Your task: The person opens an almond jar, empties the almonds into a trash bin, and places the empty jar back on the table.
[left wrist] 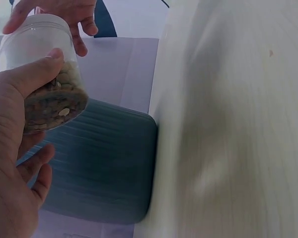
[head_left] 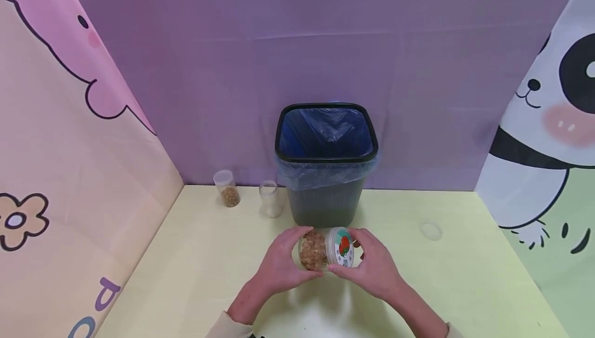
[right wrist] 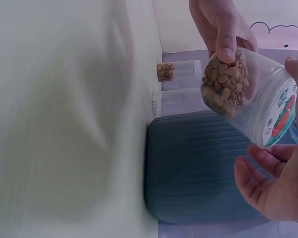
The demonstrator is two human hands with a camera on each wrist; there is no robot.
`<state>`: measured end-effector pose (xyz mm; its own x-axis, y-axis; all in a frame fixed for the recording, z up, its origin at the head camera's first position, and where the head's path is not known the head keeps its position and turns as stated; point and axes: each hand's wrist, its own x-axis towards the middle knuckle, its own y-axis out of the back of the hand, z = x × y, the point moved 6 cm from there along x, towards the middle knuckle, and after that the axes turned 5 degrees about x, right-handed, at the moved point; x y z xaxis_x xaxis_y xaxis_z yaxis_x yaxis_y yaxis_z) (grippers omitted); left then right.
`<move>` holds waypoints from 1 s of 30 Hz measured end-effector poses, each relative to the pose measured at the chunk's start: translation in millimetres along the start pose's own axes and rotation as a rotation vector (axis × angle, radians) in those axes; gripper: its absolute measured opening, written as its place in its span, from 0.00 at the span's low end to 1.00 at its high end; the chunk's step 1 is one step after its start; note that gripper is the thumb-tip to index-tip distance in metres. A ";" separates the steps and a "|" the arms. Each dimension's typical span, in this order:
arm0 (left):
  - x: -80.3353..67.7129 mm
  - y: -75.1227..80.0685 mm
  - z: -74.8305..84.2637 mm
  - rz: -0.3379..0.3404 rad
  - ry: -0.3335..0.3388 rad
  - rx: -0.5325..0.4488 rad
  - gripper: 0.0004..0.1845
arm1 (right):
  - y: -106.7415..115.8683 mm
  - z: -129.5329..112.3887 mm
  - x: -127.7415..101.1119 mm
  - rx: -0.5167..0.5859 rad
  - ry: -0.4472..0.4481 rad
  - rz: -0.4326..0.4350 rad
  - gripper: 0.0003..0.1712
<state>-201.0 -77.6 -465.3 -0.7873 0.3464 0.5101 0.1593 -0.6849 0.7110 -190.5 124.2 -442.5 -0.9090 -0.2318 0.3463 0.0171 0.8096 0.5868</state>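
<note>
A clear plastic jar (head_left: 312,251), partly filled with small brown nut- or bean-like pieces, lies tilted on its side in the air between both hands. My left hand (head_left: 281,265) grips the jar's body near its base, the thumb pressing its side in the left wrist view. At the other end, my right hand (head_left: 372,265) holds the white-rimmed lid (right wrist: 280,116), which bears a red and green picture. In the right wrist view the brown pieces (right wrist: 226,84) gather toward the base. The lid sits on the jar; whether it is loose cannot be told.
Just behind the hands stands a dark bin (head_left: 325,201) with a black rim and blue liner (head_left: 332,126). Left of it are a small clear container (head_left: 270,201) and another holding brown pieces (head_left: 228,188). A clear round lid-like disc (head_left: 431,231) lies on the right of the table.
</note>
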 end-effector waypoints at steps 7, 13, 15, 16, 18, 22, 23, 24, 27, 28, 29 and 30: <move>-10.2 2.5 2.6 -0.026 0.008 -0.055 0.47 | -7.2 -1.0 -7.2 0.098 0.045 0.017 0.40; -13.4 4.0 2.9 -0.008 -0.013 -0.042 0.48 | -8.6 -3.2 -8.2 0.080 0.132 0.058 0.40; -11.8 3.1 3.9 -0.004 -0.022 -0.027 0.48 | -6.8 -2.6 -8.4 0.076 0.145 0.073 0.40; -11.4 3.0 4.8 0.001 -0.031 -0.014 0.48 | -6.2 -2.5 -8.7 0.078 0.152 0.074 0.39; -10.1 3.4 6.7 0.013 -0.048 0.000 0.48 | -4.6 -2.5 -9.0 0.080 0.172 0.078 0.39; -5.8 3.9 11.8 0.045 -0.089 0.001 0.48 | 1.0 -4.0 -10.1 0.091 0.218 0.101 0.39; -4.5 3.6 12.9 0.050 -0.099 -0.001 0.48 | 2.8 -4.9 -10.6 0.094 0.233 0.112 0.39; -3.5 3.6 14.0 0.056 -0.108 0.003 0.48 | 4.2 -5.5 -11.2 0.095 0.248 0.122 0.39; -2.2 3.6 16.6 0.076 -0.129 0.033 0.49 | 6.4 -6.9 -12.8 0.093 0.274 0.135 0.39; -2.2 3.9 17.2 0.081 -0.132 0.045 0.49 | 6.4 -6.8 -13.2 0.092 0.280 0.136 0.39; -2.2 4.1 17.8 0.085 -0.137 0.054 0.49 | 6.3 -6.3 -13.7 0.088 0.281 0.136 0.39; -2.2 4.5 18.6 0.088 -0.140 0.061 0.49 | 6.3 -5.7 -14.2 0.082 0.280 0.137 0.39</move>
<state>-187.4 -69.5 -454.2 -0.6787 0.3759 0.6310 0.2631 -0.6776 0.6867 -175.1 129.4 -439.6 -0.7503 -0.2478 0.6129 0.0878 0.8815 0.4639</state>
